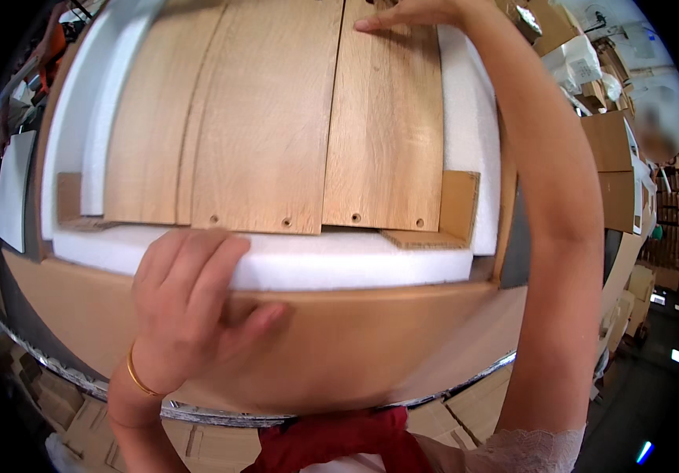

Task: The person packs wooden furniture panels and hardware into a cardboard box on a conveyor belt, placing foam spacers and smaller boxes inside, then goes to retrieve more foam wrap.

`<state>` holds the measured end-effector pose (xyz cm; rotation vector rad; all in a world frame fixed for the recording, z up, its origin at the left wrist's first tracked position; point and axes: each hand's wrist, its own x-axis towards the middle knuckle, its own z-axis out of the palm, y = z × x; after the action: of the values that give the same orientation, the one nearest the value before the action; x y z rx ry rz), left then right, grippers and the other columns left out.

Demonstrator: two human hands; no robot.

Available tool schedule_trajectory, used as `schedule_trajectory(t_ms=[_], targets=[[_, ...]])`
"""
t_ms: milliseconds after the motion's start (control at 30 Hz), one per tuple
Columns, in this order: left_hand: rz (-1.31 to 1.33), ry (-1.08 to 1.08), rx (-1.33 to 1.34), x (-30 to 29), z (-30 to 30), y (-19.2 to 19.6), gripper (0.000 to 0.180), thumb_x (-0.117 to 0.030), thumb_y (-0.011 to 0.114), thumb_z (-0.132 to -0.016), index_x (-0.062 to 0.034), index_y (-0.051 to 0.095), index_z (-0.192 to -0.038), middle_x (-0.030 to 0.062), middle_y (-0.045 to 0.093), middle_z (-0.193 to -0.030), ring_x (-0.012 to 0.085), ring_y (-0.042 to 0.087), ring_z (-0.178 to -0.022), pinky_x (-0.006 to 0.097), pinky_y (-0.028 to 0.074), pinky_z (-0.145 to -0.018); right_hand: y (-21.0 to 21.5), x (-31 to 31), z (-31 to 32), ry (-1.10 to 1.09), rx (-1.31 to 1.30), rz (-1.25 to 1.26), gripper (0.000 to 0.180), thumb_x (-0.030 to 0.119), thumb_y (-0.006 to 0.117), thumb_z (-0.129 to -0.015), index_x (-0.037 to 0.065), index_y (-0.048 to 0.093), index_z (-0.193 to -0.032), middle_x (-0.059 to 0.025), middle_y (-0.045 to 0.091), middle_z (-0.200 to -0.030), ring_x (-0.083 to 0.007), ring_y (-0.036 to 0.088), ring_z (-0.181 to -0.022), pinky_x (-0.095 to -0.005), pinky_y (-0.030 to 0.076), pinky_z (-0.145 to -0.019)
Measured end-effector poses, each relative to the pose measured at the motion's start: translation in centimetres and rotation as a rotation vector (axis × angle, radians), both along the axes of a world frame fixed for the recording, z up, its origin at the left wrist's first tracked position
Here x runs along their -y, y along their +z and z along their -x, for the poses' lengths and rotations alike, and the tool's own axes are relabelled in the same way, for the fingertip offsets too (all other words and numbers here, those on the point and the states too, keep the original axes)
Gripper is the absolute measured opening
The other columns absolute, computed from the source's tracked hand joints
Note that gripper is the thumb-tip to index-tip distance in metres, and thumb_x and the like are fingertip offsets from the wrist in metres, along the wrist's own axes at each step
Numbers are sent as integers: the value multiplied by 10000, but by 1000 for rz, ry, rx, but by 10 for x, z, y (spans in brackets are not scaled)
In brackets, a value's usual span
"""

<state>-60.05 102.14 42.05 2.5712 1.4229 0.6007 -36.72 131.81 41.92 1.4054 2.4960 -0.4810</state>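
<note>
Wood-grain boards lie side by side in an open cardboard box (402,347), among them a wide middle board (264,118) and a narrower right board (386,126). Both have small round holes along their near ends. My left hand (186,296) rests over the near white foam strip (355,260), fingertips close to the boards' near edge and thumb held apart above the box wall. At the far end, my right hand (426,11) reaches over the right board with a finger stretched out; the top of the picture cuts part of it off.
Foam strips line the left side (67,150) and right side (469,134) of the box. A folded cardboard corner piece (459,209) sits at the near right. Cardboard boxes (611,169) stand beyond my right arm, near a blurred person (658,134).
</note>
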Motion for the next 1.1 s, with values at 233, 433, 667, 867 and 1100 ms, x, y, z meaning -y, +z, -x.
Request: schedule_trajectory(t_ms=[233, 433, 667, 867, 1100], targets=[[73, -31, -41, -3, -5, -1, 476, -355, 588, -717, 54, 531, -954, 181, 565, -825, 318, 553, -690, 403, 461, -596, 7, 7, -12, 80, -18, -175, 821, 564, 617, -666, -111, 481, -1113, -249, 505, -1122, -303, 505, -1025, -308, 399, -870], [59, 18, -133, -2, -7, 3, 502, -426, 535, -765, 31, 508, -970, 177, 552, -846, 328, 536, -739, 437, 442, -622, -6, -3, -4, -59, -75, -215, 738, 552, 538, -738, -107, 515, -1070, -244, 535, -1078, -319, 513, -1010, -323, 393, -873], [-64, 51, -12, -3, -4, -8, 424, -316, 636, -705, 4, 518, -958, 148, 550, -854, 303, 528, -753, 377, 433, -656, -4, 11, 13, -89, -46, -224, 764, 616, 560, -653, -32, 540, -1057, -222, 520, -1107, -325, 496, -1036, -359, 389, -885], [-215, 49, 89, 1, -8, -2, 384, -223, 671, -665, -3, 522, -943, 124, 555, -839, 271, 532, -746, 348, 438, -659, -21, 9, -8, -62, -160, -303, 808, 652, 557, -659, -59, 529, -1040, -240, 559, -1011, -319, 533, -984, -337, 414, -827], [-319, 68, 175, 1, -6, -5, 283, -144, 658, -654, -30, 561, -894, 94, 582, -813, 242, 545, -727, 328, 445, -644, -22, -3, -2, -99, -94, -260, 750, 655, 452, -721, 21, 520, -1116, -204, 505, -1141, -316, 490, -1054, -361, 384, -897]])
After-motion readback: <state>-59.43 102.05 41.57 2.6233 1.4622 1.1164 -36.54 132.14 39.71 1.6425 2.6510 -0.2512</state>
